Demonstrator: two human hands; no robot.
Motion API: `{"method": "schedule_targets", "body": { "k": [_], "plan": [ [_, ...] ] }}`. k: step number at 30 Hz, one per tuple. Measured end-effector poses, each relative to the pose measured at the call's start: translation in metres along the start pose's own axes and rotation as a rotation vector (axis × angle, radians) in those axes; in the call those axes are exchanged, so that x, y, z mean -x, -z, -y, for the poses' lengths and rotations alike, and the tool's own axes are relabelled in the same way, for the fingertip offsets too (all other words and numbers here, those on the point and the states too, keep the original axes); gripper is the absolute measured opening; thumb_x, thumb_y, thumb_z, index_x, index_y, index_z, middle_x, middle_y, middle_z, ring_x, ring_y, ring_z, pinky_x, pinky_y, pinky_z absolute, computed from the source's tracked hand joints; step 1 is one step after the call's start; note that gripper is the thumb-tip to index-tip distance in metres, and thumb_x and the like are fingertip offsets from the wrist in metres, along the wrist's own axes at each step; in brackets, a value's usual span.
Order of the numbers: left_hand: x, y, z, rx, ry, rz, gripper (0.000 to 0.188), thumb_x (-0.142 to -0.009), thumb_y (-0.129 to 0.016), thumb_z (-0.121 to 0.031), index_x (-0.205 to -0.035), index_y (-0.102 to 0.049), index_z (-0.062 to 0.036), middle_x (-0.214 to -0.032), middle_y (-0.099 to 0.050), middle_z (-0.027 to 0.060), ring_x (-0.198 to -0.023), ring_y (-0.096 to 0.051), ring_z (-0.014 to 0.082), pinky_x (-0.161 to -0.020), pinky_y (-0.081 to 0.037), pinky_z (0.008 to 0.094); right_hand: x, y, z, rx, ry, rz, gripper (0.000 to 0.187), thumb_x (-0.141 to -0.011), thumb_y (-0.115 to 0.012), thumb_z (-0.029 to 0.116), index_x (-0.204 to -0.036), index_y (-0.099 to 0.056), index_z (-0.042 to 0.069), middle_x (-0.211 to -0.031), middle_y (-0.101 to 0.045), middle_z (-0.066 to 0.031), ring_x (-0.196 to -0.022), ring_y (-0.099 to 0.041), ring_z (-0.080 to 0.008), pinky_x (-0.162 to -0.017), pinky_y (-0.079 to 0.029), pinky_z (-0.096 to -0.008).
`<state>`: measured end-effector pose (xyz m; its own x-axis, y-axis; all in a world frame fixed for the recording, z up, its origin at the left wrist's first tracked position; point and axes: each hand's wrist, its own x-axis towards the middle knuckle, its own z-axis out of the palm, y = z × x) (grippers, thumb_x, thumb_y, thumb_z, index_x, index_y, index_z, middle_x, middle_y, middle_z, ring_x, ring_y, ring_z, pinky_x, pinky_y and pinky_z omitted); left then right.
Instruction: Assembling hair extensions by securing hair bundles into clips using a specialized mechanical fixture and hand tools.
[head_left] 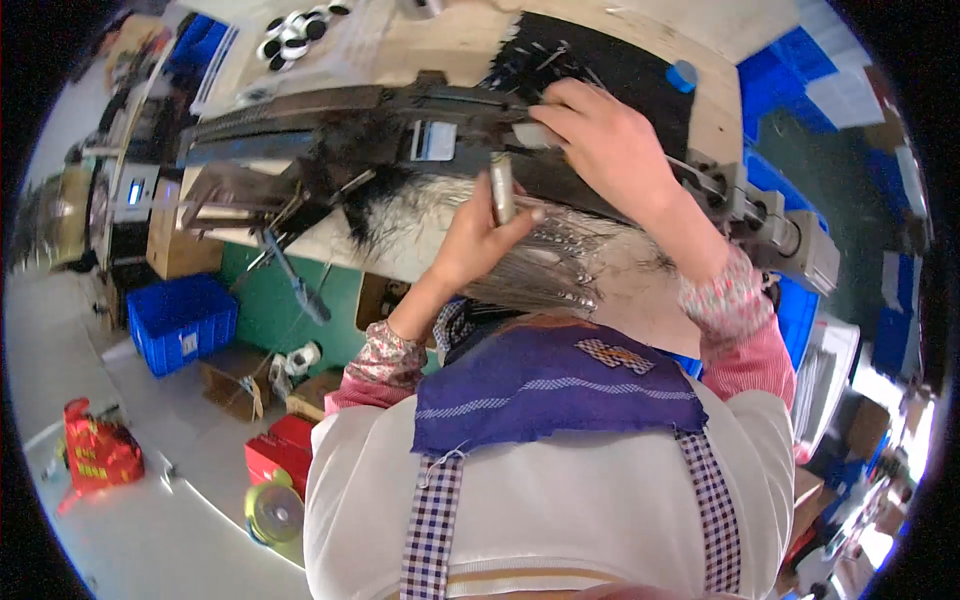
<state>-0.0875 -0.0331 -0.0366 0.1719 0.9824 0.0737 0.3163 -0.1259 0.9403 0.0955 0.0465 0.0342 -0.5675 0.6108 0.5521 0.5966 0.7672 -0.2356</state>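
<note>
The worktop [635,310] carries a long dark machine bed [265,125], which runs lengthwise across it between the near and far edges.

Left hand [470,240]: closed around a short pale stick [502,190], with the thumb on its right side. The stick stands roughly upright in the grip; its upper end points toward the far edge and lies close to the machine bed. Contact between the two cannot be confirmed.

Right hand [620,145]: placed over the machine bed, fingers bent and pointing left. The fingertips are at a small pale grey block [532,135] on the bed. The hand is blurred, and whether it grips the block cannot be told.

A spread of thin grey strands [530,280] lies between the machine bed and the near edge, just beside the left hand; bright specks show along it. A tuft of loose black fibres [385,205] lies to the left, against the near side of the bed. A white and blue card [433,142] sits on the bed, left of both hands.

Toward the far edge, a black mat [640,65] bears scattered pale bits, with a blue cap [682,76] at its right side. A cluster of black and white round pieces [292,42] lies near the far left corner. Grey machine housings [805,245] stand at the right edge.
</note>
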Motion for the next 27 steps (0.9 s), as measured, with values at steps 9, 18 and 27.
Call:
{"method": "schedule_targets", "body": {
  "k": [9, 18, 27],
  "plan": [
    [0.028, 0.117, 0.056, 0.56, 0.509, -0.656, 0.041, -0.096, -0.053, -0.039, -0.092, -0.063, 0.001, -0.057, -0.051, 0.0005, -0.041, -0.038, 0.0075, -0.038, -0.024, 0.0243, 0.077, -0.039, -0.023, 0.085, -0.587, 0.244, 0.026, -0.084, -0.061, 0.011, -0.107, -0.051, 0.003, -0.097, -0.054, -0.0163, -0.082, -0.06, -0.041, -0.065, -0.05, -0.0466],
    [0.022, 0.044, 0.022, 0.713, 0.08, -0.745, 0.017, -0.099, -0.049, -0.02, -0.09, -0.05, -0.0065, -0.068, -0.046, -0.0025, -0.049, -0.034, 0.0044, -0.041, -0.028, 0.0191, 0.107, 0.022, -0.005, -0.11, -0.468, 0.349, 0.015, -0.086, -0.06, 0.017, -0.089, -0.054, 0.004, -0.087, -0.058, -0.0159, -0.083, -0.059, -0.0372, -0.068, -0.048, -0.044],
    [-0.066, -0.079, -0.053, 0.955, 0.462, 0.358, 0.027, -0.097, -0.053, -0.03, -0.084, -0.053, -0.0066, -0.059, -0.036, -0.0063, -0.044, -0.032, 0.0054, -0.04, -0.02, 0.0226, 0.133, 0.076, 0.015, -0.271, -0.382, 0.721, 0.016, -0.084, -0.062, 0.017, -0.089, -0.056, 0.004, -0.081, -0.061, -0.0154, -0.08, -0.06, -0.0371, -0.068, -0.046, -0.0445]
  ]
}}
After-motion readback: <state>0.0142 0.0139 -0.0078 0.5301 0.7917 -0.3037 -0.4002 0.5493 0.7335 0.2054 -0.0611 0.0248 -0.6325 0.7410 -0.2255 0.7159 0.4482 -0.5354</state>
